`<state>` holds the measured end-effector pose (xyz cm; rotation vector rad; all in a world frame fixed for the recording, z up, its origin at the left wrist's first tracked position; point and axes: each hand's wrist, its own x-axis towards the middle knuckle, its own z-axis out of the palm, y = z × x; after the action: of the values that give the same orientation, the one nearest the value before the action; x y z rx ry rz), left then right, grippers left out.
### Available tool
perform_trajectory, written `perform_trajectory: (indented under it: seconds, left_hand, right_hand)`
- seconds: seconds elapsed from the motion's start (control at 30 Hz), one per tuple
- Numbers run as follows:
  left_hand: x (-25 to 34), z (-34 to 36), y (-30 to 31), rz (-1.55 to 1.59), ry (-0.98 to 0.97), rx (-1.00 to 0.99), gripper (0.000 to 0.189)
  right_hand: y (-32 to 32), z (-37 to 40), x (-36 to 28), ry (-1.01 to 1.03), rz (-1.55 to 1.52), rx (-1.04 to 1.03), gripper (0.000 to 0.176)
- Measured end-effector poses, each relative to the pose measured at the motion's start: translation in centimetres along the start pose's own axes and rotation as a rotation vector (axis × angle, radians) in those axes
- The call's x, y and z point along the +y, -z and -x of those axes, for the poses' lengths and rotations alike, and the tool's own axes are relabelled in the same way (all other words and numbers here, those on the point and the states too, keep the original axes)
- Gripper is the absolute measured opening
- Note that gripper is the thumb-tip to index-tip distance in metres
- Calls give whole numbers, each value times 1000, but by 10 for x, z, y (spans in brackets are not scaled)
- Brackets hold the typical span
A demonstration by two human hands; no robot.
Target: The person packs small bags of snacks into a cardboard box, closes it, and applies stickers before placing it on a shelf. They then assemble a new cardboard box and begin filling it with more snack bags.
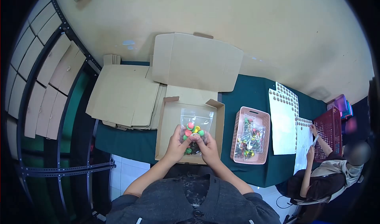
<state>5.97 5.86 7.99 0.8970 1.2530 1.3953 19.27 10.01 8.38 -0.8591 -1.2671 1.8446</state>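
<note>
Between my two hands is a clear zip bag (198, 119) with several small round pieces in red, yellow, green and black. My left hand (177, 143) grips the bag's left side, and my right hand (209, 148) grips its right side, the thumbs close together over the pieces. Beneath the bag lies an open cardboard box (161, 151), its lid (198, 62) raised against the wall. What the fingers do behind the bag is hidden. To the right of the box, a pink plastic basket (267, 133) holds more clear bags of colourful pieces.
Flattened cardboard boxes (122, 93) are stacked left of the open box. White sheets with rows of round stickers (283, 123) lie on the green cloth. At the right, a co-worker (316, 180) sits by a dark red basket (328, 129). A metal rack (59, 170) with boxes stands left.
</note>
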Motion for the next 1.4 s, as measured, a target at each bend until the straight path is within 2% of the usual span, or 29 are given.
perform_trajectory:
  seconds: [0.33, 0.43, 0.47, 0.53, 0.6, 0.67, 0.73, 0.8, 0.87, 0.93, 1.0, 1.13, 1.2, 1.27, 1.33, 1.4]
  left_hand:
    - [2, 5, -4, 42, -5, 19, 34]
    - [5, 4, -1, -33, 52, 0, 38]
    - [7, 4, 1, -87, 86, -34, 41]
    - [0, 5, 3, -50, 89, -69, 41]
    - [-4, 6, 3, -11, 91, -101, 45]
    - [-1, 9, -1, 44, -22, -186, 46]
    - [-4, 15, -1, -62, -66, -188, 44]
    - [-5, 19, -2, -164, -116, -191, 43]
    - [-4, 21, 0, -212, -31, -244, 46]
    - [-11, 18, 0, -103, 5, -243, 48]
    - [-13, 19, -1, 3, 42, -236, 52]
    - [-3, 24, -7, 8, 32, -225, 46]
    - [-2, 25, -8, 45, 57, -231, 44]
    - [1, 25, -8, -159, -40, -263, 40]
    - [-7, 23, -8, -88, -29, -217, 37]
    - [-14, 21, -6, -17, -20, -166, 34]
  right_hand:
    - [15, 4, -7, -118, -46, -112, 34]
    - [19, 4, -6, -205, -34, -48, 35]
    - [13, 6, -10, -206, -40, -48, 35]
    - [0, 8, -22, -82, 36, 53, 33]
    - [4, 4, -18, -66, 31, 23, 31]
    - [8, 3, -15, -53, 24, -1, 30]
    - [10, 4, -14, -145, -122, -23, 27]
    - [10, 6, -12, -141, -109, -32, 25]
    - [4, 8, -11, -200, -270, 64, 24]
    - [9, 9, -13, -235, -268, 92, 23]
    - [8, 11, -14, -193, -10, 41, 22]
    - [10, 13, -6, -118, -44, -25, 22]
    - [6, 13, -2, -125, -143, 59, 22]
    - [7, 13, -7, -180, -193, 70, 22]
    - [10, 13, -10, -233, -240, 84, 23]
    - [12, 13, -10, -201, -156, -5, 29]
